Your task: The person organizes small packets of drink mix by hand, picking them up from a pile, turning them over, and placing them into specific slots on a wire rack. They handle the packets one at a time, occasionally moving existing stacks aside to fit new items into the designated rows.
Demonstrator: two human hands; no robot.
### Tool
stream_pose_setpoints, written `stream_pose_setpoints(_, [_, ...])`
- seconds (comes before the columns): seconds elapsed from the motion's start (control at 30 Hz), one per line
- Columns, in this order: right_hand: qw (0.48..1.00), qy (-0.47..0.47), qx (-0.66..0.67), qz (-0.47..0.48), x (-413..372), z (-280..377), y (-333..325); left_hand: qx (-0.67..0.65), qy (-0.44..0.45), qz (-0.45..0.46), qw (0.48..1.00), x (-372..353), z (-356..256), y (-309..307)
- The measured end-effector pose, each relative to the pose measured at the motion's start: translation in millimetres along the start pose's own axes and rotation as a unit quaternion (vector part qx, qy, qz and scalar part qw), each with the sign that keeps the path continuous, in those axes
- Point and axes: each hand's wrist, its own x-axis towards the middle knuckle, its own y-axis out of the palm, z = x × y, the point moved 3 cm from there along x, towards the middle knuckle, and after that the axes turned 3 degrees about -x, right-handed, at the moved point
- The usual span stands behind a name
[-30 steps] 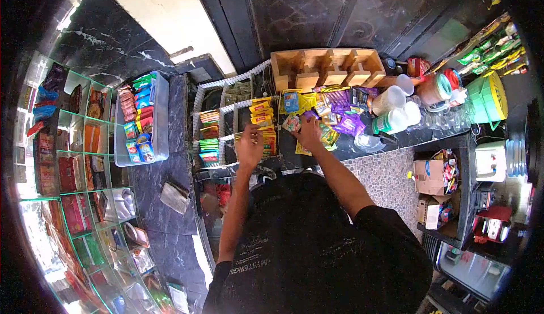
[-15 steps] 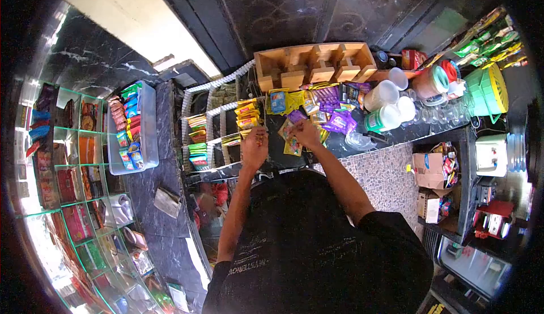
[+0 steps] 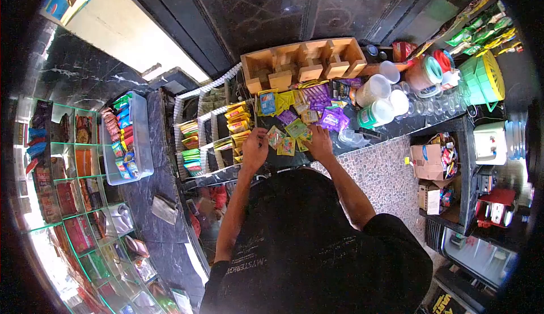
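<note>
Shifted rightward: right hand (image 3: 321, 144) | left hand (image 3: 256, 147) by sachets (image 3: 287, 147) | both grips unclear | shirt (image 3: 317, 240): "MYSTERI…"

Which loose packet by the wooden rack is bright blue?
The blue packet, far left, just before the rack; around it lie yellow packets, with purple packets further right.

This was a small shop: glass shelves (image 3: 61, 222) lined the left edge, sachets (image 3: 287, 145) crowded the centre, packets (image 3: 486, 35) hung upper right.
</note>
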Motion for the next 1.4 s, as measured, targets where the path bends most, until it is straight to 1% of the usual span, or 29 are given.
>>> stream_pose_setpoints(0.17, [0.998,-0.010,0.059,-0.023,0,0,-8,0.011,-0.015,0.004,1.000,-2,-6,-1])
stream_pose_setpoints(0.23, [0.985,0.069,0.155,-0.032,6,-8,-10,-0.001,-0.014,0.015,1.000,-3,-6,0])
stream_pose_setpoints(0.27, [0.985,0.069,0.154,-0.031,9,-11,-11,-0.002,-0.014,0.015,1.000,-3,-6,0])
stream_pose_setpoints(0.33, [0.976,-0.003,0.206,-0.068,14,-4,-26,-0.003,-0.038,0.017,0.999,-3,-1,4])
stream_pose_setpoints(0.37, [0.965,0.028,0.251,-0.072,14,1,-34,-0.003,-0.038,0.016,0.999,-2,2,5])
stream_pose_setpoints(0.47, [0.950,0.035,0.305,-0.059,15,20,-52,-0.053,0.005,0.012,0.999,0,2,9])
stream_pose_setpoints(0.5, [0.950,0.034,0.305,-0.059,16,27,-58,-0.182,-0.100,0.056,0.977,1,0,11])
stream_pose_setpoints(0.53, [0.937,0.012,0.348,-0.005,17,35,-60,-0.307,-0.202,0.099,0.925,0,-7,14])
stream_pose_setpoints(0.57, [0.920,-0.009,0.390,0.049,17,43,-62,-0.307,-0.202,0.099,0.925,1,-18,11])
stream_pose_setpoints(0.6, [0.919,-0.010,0.390,0.049,16,49,-70,-0.389,-0.265,0.089,0.878,0,-31,9])
stream_pose_setpoints(0.63, [0.930,-0.124,0.345,0.032,14,61,-82,-0.466,-0.325,0.078,0.819,-2,-36,8])
stream_pose_setpoints(0.67, [0.926,-0.235,0.295,0.014,11,72,-90,-0.466,-0.324,0.077,0.820,-1,-28,10])
stream_pose_setpoints(0.73, [0.930,-0.269,0.251,-0.011,9,82,-92,-0.546,-0.213,0.170,0.792,3,-25,17])
stream_pose_setpoints(0.8, [0.930,-0.302,0.207,-0.035,7,85,-91,-0.528,-0.213,0.166,0.805,1,-23,18])
stream_pose_setpoints(0.87, [0.939,-0.250,0.230,-0.050,7,81,-85,-0.510,-0.215,0.160,0.818,-1,-25,17])
stream_pose_setpoints(0.9, [0.939,-0.251,0.230,-0.049,6,84,-86,-0.514,-0.217,0.124,0.821,0,-24,17])
stream_pose_setpoints(0.97, [0.945,-0.108,0.293,-0.093,7,81,-87,-0.517,-0.219,0.088,0.823,0,-20,17])
stream_pose_setpoints(1.0, [0.945,-0.108,0.293,-0.092,3,88,-93,-0.512,-0.232,0.068,0.825,1,-22,14])
stream_pose_setpoints(1.07, [0.946,-0.189,0.238,-0.116,-8,109,-111,-0.506,-0.245,0.050,0.826,3,-24,13])
stream_pose_setpoints(1.1, [0.946,-0.188,0.239,-0.116,-13,112,-116,-0.538,-0.238,0.052,0.807,3,-26,14])
stream_pose_setpoints(1.13, [0.944,-0.279,0.162,-0.074,-18,122,-118,-0.569,-0.230,0.055,0.787,3,-28,13])
stream_pose_setpoints(1.17, [0.927,-0.365,0.083,-0.033,-23,129,-116,-0.568,-0.231,0.056,0.788,2,-30,11])
stream_pose_setpoints(1.2, [0.927,-0.364,0.083,-0.035,-22,126,-113,-0.592,-0.236,0.055,0.768,2,-35,9])
stream_pose_setpoints(1.23, [0.959,-0.275,0.056,-0.038,-16,113,-105,-0.617,-0.240,0.051,0.747,3,-37,9])
stream_pose_setpoints(1.27, [0.981,-0.186,0.028,-0.039,-10,98,-93,-0.619,-0.238,0.047,0.747,4,-39,7])
stream_pose_setpoints(1.3, [0.991,-0.103,0.071,-0.040,-4,91,-89,-0.590,-0.237,0.056,0.770,4,-39,5])
stream_pose_setpoints(1.33, [0.991,-0.105,0.073,-0.037,-5,88,-84,-0.560,-0.237,0.067,0.791,2,-39,3])
stream_pose_setpoints(1.37, [0.984,-0.087,0.150,-0.043,-7,80,-83,-0.536,-0.212,0.069,0.814,0,-41,4])
stream_pose_setpoints(1.4, [0.971,-0.068,0.225,-0.051,-8,81,-91,-0.536,-0.214,0.071,0.814,-1,-41,6])
